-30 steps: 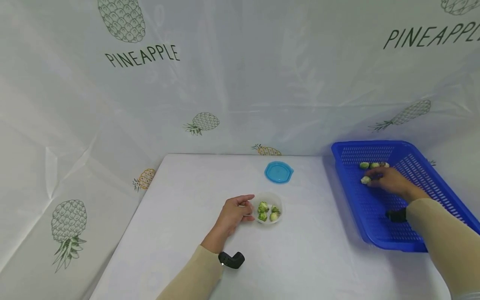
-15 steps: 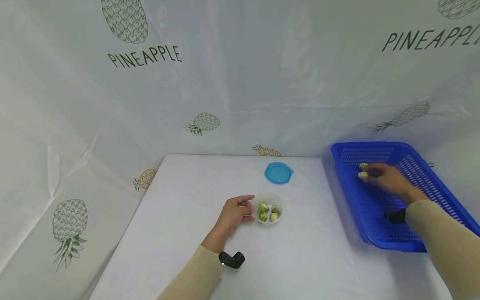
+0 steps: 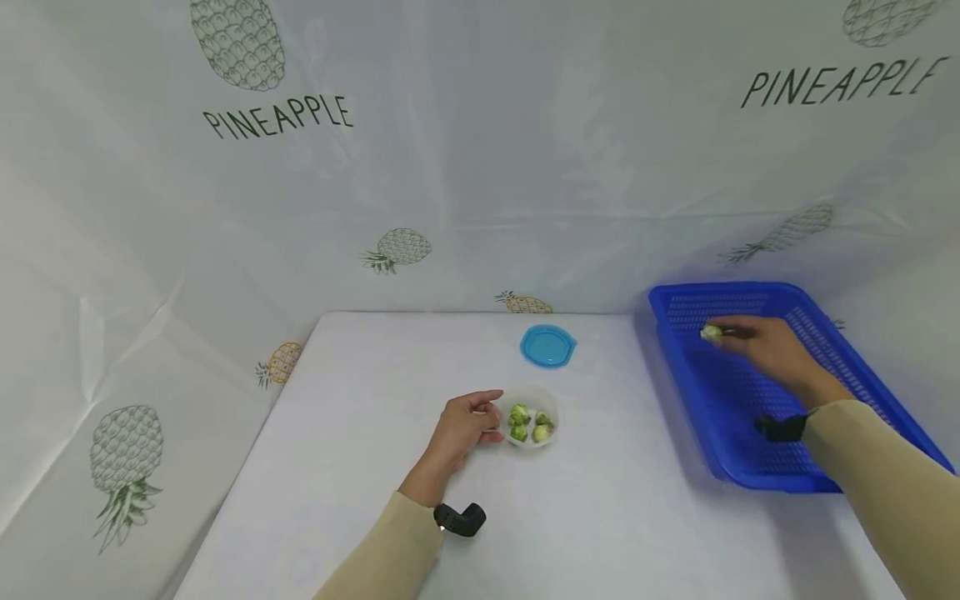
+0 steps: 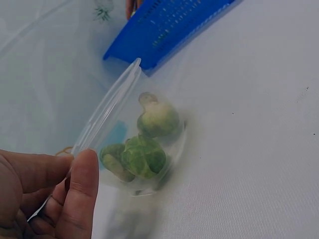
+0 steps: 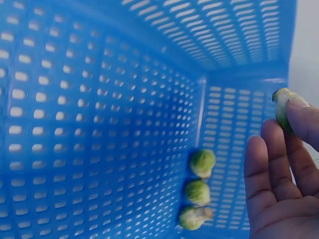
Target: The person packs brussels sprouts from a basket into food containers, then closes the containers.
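My left hand (image 3: 462, 427) pinches the rim of a small translucent plastic bowl (image 4: 175, 149) from its left side. Several green Brussels sprouts (image 4: 144, 157) lie inside it on the white table. My right hand (image 3: 772, 346) is over the far part of the blue plastic basket (image 3: 693, 417). Between its thumb and fingers it pinches another Brussels sprout (image 5: 284, 107), above the basket's floor. In the right wrist view, 3 more sprouts (image 5: 198, 191) sit in a row along the basket's wall; the hand covers them in the head view.
A light blue round lid (image 3: 548, 346) with a tab lies on the table behind the bowl. White sheeting printed with pineapples (image 3: 405, 247) stands behind the table and along its left side.
My right hand, with the sprout in its fingers, has moved up and slightly left inside the basket. My left hand stays at the bowl. The head view has shifted a little.
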{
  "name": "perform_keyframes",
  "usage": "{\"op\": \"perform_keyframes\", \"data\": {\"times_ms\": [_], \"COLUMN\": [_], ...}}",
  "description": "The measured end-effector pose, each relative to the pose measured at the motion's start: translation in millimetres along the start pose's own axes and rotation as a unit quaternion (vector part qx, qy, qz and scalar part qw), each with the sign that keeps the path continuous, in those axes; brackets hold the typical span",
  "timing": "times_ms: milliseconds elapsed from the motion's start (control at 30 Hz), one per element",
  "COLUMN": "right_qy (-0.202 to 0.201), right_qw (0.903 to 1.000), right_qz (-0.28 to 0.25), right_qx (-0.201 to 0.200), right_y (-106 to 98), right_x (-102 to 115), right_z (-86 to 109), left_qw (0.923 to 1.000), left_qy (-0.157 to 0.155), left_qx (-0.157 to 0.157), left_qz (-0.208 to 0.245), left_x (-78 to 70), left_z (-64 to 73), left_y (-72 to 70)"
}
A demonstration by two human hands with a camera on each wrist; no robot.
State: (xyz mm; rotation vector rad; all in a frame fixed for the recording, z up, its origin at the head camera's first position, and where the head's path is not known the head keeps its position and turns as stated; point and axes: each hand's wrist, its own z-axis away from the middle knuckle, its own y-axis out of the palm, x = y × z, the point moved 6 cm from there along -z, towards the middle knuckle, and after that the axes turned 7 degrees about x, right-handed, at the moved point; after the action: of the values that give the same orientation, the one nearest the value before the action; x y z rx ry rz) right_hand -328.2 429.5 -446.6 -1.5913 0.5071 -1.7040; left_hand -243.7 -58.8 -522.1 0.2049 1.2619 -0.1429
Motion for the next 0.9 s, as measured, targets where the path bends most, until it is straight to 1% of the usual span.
{"op": "perform_keyframes", "data": {"times_ms": [167, 333, 533, 733, 900], "right_qy": [0.0, -0.002, -0.011, -0.013, -0.029], "right_qw": [0.9997, 0.9993, 0.9988, 0.9981, 0.9969], "right_qz": [0.003, -0.02, -0.022, -0.025, -0.04], "right_qx": [-0.024, -0.031, -0.042, -0.054, -0.062], "right_y": [-2.2, -1.9, -0.9, -1.3, -0.2], "right_x": [8.7, 15.8, 31.2, 41.4, 55.0], "right_z": [5.7, 13.8, 20.1, 24.6, 30.9], "left_qw": [1.0, 1.0, 1.0, 1.0, 0.9999], "left_qy": [0.001, 0.001, 0.004, 0.005, 0.009], "left_qx": [-0.004, -0.002, 0.001, 0.004, 0.008], "left_qz": [0.0, 0.001, 0.003, 0.002, 0.007], "left_x": [0.0, -0.4, -1.8, -1.7, -1.1], "left_z": [0.8, 1.6, 2.6, 3.2, 2.2], "left_y": [0.5, 1.0, -0.1, -0.5, -0.3]}}
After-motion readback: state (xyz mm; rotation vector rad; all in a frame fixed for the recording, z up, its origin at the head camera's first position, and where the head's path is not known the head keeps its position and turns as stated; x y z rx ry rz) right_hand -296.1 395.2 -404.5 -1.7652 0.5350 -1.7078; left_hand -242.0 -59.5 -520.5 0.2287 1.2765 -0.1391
